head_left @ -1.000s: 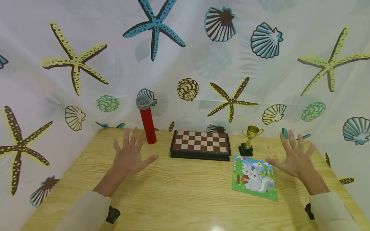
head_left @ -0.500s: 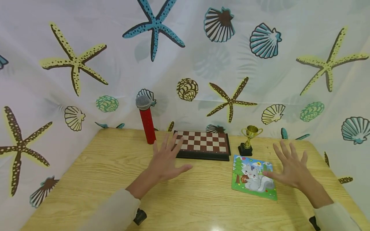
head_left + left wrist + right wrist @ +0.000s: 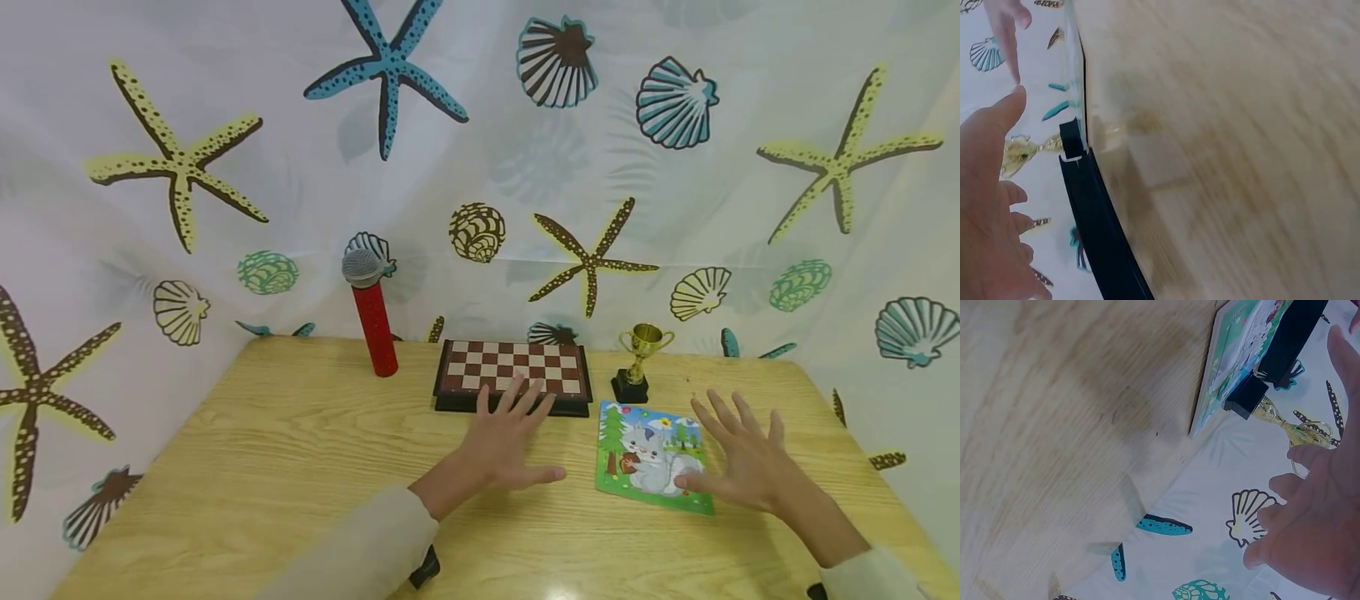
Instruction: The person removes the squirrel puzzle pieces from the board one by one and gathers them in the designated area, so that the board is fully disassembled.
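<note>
My left hand hovers palm down over the table, fingers spread, its fingertips overlapping the front edge of a brown-and-white chessboard box in the head view. My right hand, also spread and holding nothing, hangs by the right side of a square picture board with a grey squirrel on it; its thumb overlaps the board's lower right part. Behind that board stands a small gold trophy cup on a black base. In the left wrist view the box's black side shows beyond my hand.
A red microphone with a silver mesh head stands upright at the back left of the wooden table. White cloth printed with starfish and shells hangs behind and along both sides of the table.
My left hand has swept right, from near the microphone to in front of the chessboard box. The right hand has come slightly nearer and lower. The objects stay where they stood.
</note>
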`<control>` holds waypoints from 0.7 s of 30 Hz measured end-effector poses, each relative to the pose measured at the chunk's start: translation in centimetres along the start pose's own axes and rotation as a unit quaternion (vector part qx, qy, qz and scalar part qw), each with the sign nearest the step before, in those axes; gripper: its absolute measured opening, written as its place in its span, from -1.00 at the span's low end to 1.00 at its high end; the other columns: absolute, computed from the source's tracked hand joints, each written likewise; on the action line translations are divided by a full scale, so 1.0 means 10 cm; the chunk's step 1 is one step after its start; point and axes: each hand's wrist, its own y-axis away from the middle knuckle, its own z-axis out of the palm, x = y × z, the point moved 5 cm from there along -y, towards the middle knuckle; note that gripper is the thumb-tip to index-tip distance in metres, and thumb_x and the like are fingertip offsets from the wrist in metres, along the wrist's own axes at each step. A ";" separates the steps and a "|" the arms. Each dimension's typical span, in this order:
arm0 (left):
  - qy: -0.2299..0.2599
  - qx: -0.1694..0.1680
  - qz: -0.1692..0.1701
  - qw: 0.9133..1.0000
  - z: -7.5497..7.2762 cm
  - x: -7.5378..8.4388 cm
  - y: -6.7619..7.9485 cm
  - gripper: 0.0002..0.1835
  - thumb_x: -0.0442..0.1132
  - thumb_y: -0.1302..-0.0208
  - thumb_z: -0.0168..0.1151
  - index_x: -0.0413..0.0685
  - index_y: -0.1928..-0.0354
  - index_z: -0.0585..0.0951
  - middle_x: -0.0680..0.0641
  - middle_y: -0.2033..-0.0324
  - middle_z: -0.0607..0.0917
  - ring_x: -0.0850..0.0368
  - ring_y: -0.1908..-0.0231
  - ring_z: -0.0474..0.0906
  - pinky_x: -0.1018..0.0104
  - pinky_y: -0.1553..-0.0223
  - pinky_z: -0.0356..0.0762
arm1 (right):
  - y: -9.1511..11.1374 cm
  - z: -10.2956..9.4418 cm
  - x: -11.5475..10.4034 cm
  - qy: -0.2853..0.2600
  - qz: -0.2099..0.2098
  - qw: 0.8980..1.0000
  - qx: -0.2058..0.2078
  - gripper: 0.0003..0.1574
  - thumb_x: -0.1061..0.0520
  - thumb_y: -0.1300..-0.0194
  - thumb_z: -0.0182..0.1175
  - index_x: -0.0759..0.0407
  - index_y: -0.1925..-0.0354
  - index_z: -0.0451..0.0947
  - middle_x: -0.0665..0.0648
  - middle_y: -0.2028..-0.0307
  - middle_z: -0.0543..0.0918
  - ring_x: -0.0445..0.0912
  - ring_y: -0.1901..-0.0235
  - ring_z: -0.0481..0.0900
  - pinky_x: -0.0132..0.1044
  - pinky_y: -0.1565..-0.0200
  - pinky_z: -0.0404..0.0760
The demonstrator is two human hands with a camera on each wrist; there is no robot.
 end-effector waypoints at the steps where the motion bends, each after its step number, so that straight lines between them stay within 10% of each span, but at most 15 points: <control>1: -0.001 -0.003 0.009 1.000 0.02 0.04 -0.01 0.04 0.55 -0.09 -0.10 0.15 -0.50 0.00 -0.01 -0.51 -0.05 -0.09 -0.50 -0.22 -0.41 -0.31 -0.10 | 0.01 0.01 -0.01 0.000 -0.001 1.000 0.000 0.30 -0.49 0.00 0.21 0.03 -0.49 -0.06 0.33 -0.47 -0.03 0.46 -0.38 -0.07 0.61 -0.13 -0.23; 21: 0.061 -0.171 0.092 0.979 0.34 0.64 -0.06 -0.09 0.52 -0.17 -0.16 0.24 -0.47 0.08 0.15 -0.48 0.05 0.08 -0.51 -0.21 -0.27 -0.40 -0.22 | 0.13 0.18 -0.16 -0.037 -0.018 0.995 -0.089 0.14 -0.47 0.04 0.26 0.32 -0.24 0.39 0.46 -0.28 0.34 0.45 -0.26 0.26 0.46 -0.09 0.24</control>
